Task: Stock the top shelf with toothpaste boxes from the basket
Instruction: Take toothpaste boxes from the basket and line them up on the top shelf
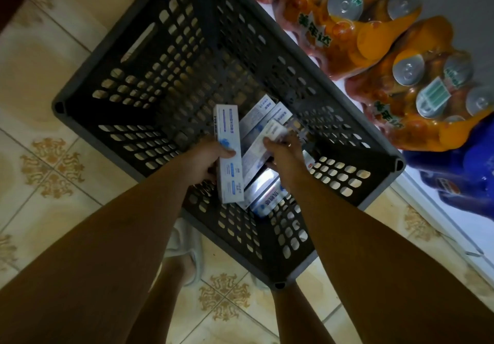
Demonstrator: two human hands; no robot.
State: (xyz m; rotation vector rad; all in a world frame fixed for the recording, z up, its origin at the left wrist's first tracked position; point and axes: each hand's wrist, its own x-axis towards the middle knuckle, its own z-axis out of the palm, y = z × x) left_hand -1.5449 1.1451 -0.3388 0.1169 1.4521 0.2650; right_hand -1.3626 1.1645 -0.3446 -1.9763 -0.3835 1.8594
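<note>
Left hand (207, 160) grips one toothpaste box (229, 154) upright over the dark basket (112, 47). Right hand (284, 156), just right of it, pinches a second box (263, 143) above the remaining boxes (267, 199) at the basket's near side, on the tiled floor (40, 170)

Matt grey perforated plastic basket (80, 97), glossy, probably cardboard toothpaste boxes (229, 156), shiny glazed floor tiles (40, 57)
</note>
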